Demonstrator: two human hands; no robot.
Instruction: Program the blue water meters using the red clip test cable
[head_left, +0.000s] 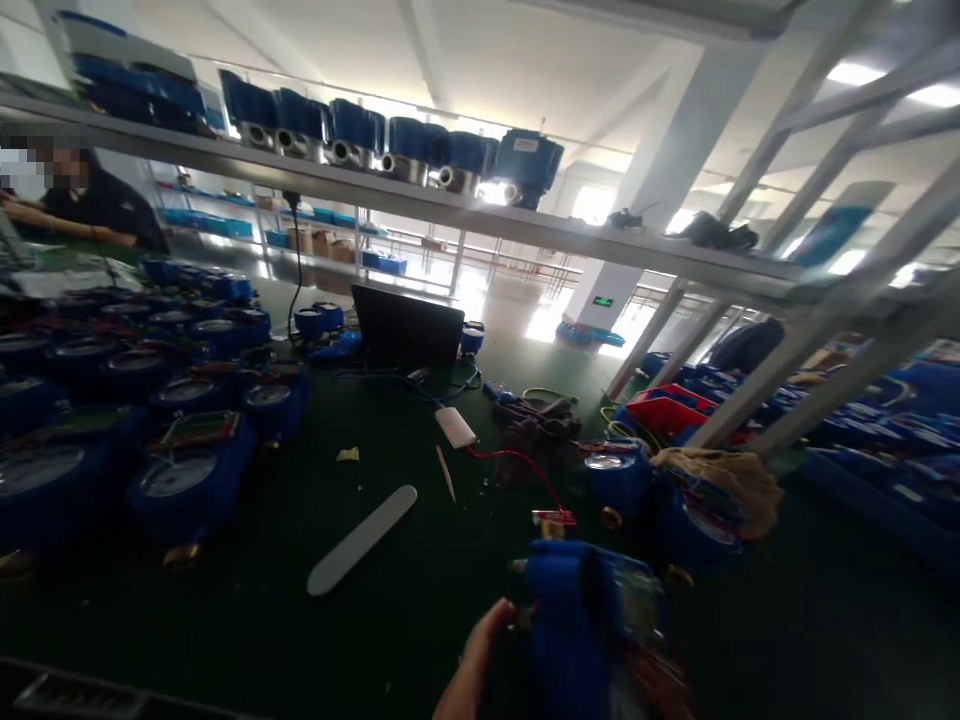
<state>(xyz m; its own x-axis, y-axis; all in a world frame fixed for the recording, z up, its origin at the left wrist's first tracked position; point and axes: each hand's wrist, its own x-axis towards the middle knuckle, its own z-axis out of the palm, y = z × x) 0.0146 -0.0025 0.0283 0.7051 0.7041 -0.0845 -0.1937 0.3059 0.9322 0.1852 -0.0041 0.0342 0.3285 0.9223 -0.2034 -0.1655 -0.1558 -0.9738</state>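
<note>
My left hand (pixel 476 655) comes up from the bottom edge, its thumb pressed against the side of a blue water meter (pixel 581 620) that it holds low over the dark green bench (pixel 247 620). The meter is blurred by motion. A red wire (pixel 525 462) runs from a small red board (pixel 553 517) just above the meter to a white box (pixel 455 427). A flat grey strip (pixel 361 540) and a thin stick (pixel 445 472) lie on the bench to the left of my hand. My right hand does not show.
Several blue meters (pixel 176 480) crowd the bench's left side, and more sit with a tan rag (pixel 731 475) on the right. A dark laptop (pixel 407 325) stands behind. A shelf (pixel 420 205) overhead carries blue meters. Another person (pixel 90 205) sits at far left.
</note>
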